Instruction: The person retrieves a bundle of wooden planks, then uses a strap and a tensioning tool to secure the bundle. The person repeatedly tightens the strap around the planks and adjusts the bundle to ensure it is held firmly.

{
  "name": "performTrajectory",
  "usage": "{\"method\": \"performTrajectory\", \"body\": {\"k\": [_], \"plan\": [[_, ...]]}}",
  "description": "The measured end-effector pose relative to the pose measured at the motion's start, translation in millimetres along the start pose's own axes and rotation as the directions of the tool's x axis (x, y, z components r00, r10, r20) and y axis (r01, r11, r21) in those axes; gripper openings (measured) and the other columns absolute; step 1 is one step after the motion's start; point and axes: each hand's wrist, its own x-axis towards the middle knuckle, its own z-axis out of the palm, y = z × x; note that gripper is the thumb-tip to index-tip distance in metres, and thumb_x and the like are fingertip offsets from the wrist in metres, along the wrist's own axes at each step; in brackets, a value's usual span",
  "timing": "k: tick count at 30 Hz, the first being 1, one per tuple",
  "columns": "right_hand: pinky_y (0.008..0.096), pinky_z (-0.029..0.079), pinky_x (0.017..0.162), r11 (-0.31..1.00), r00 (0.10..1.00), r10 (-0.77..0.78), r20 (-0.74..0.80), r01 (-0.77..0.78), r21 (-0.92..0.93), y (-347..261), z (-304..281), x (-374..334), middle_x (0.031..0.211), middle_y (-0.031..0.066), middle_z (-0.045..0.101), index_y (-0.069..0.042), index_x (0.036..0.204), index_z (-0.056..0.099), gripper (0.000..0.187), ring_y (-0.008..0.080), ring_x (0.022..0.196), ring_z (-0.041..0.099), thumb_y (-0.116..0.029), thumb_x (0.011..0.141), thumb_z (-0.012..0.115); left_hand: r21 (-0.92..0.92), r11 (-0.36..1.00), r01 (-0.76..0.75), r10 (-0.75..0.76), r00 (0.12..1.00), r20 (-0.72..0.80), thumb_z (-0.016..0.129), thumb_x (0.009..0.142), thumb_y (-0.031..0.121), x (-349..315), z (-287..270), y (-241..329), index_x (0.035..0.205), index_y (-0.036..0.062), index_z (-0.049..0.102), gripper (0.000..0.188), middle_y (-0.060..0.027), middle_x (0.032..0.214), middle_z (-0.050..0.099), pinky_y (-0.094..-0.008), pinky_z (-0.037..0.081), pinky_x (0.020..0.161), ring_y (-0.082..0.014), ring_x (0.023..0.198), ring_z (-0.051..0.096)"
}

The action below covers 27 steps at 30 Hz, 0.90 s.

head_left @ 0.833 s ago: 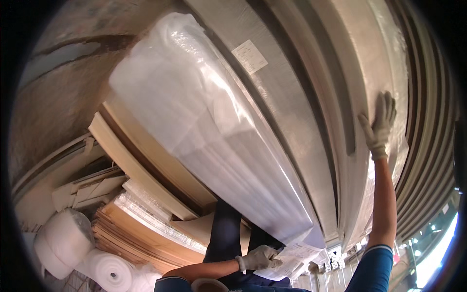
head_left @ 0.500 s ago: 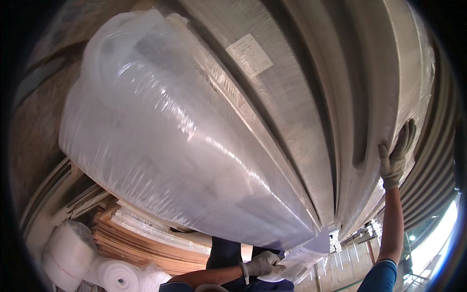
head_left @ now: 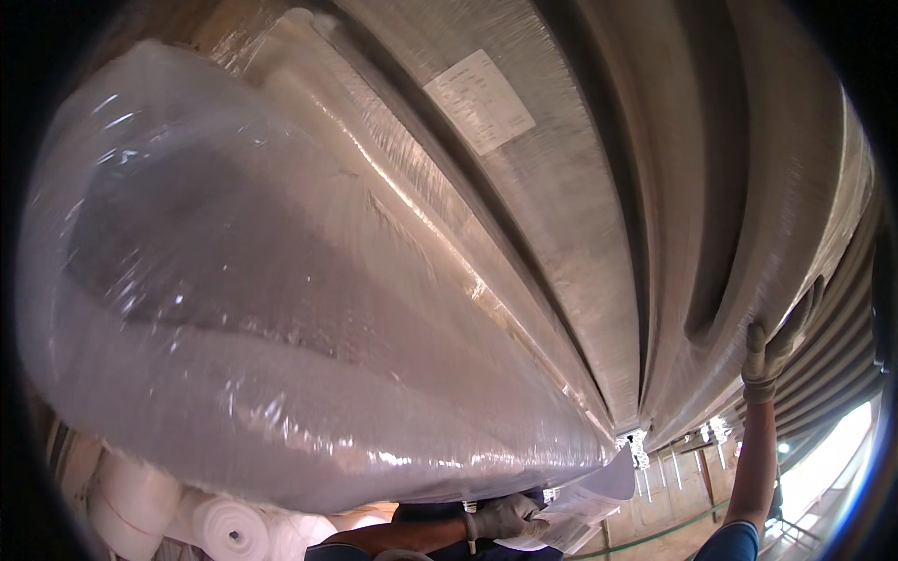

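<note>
My left hand (head_left: 506,520), in a pale work glove, is closed on a few white paper sheets (head_left: 587,497) low in the view. Above it bulges a large package (head_left: 309,309) wrapped in clear film over whitish padding. My right arm reaches up at the right, where my gloved right hand (head_left: 778,348) lies against the edge of a tall film-wrapped panel (head_left: 748,318). Its thumb is apart and its fingers are stretched out along that edge. Between the two, another wrapped panel (head_left: 571,215) carries a white printed label (head_left: 480,101).
Rolls of white foam (head_left: 224,531) stand at the lower left below the package. Ribbed greyish edges (head_left: 832,365) run along the far right. Bright light and a paved floor (head_left: 669,496) show at the lower right.
The padded package now looks larger, reaching further left and lower and covering the stacked boards. My right hand sits lower in the picture. My left hand still grips the paper sheets.
</note>
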Motion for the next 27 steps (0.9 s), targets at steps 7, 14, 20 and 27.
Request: {"method": "performTrajectory", "body": {"k": [7, 14, 20, 27], "plan": [[0.0565, 0.012, 0.124, 0.995, 0.995, 0.098, 0.036, -0.099, 0.029, 1.6, -1.4, -9.5, 0.166, 0.0186, 0.012, -0.014, 0.162, 0.012, 0.093, 0.0375, 0.154, 0.009, -0.066, 0.092, 0.047, 0.028, 0.988, 0.154, -0.156, 0.961, 0.230, 0.066, 0.096, 0.044, 7.2, -8.1, -4.7, 0.111, 0.0007, 0.071, 0.046, -0.0016, 0.082, 0.068, -0.0269, 0.047, 0.067, -0.0060, 0.075, 0.056], [0.0566, 0.015, 0.124, 0.996, 0.995, 0.093, 0.036, -0.093, 0.004, 0.8, 0.2, -11.2, 0.165, 0.0180, 0.013, -0.014, 0.161, 0.012, 0.094, 0.0368, 0.154, 0.011, -0.068, 0.092, 0.044, -0.357, 0.917, 0.175, -0.057, 0.947, 0.317, 0.068, 0.095, 0.044, 9.0, 2.9, -22.7, 0.118, 0.0016, 0.070, 0.049, -0.0011, 0.096, 0.069, -0.0261, 0.047, 0.077, -0.0079, 0.087, 0.057], [0.0559, 0.018, 0.123, 0.986, 0.986, 0.161, 0.029, -0.162, 0.044, -3.1, 1.8, -13.4, 0.163, 0.0206, 0.015, -0.012, 0.161, 0.013, 0.102, 0.0378, 0.152, 0.015, -0.076, 0.088, 0.044, -0.274, 0.944, 0.182, -0.078, 0.933, 0.350, 0.069, 0.095, 0.045, 12.6, 0.8, -19.2, 0.118, 0.0015, 0.070, 0.049, -0.0013, 0.096, 0.069, -0.0263, 0.047, 0.078, -0.0082, 0.087, 0.057], [0.0563, 0.019, 0.123, 0.989, 0.989, 0.143, 0.030, -0.144, 0.032, -5.0, 1.7, -13.1, 0.163, 0.0196, 0.015, -0.013, 0.161, 0.013, 0.101, 0.0371, 0.152, 0.015, -0.076, 0.088, 0.043, -0.216, 0.961, 0.174, -0.088, 0.931, 0.355, 0.069, 0.094, 0.046, 14.1, -4.5, -11.0, 0.118, 0.0015, 0.070, 0.050, -0.0015, 0.097, 0.069, -0.0265, 0.047, 0.078, -0.0084, 0.087, 0.058]]}}
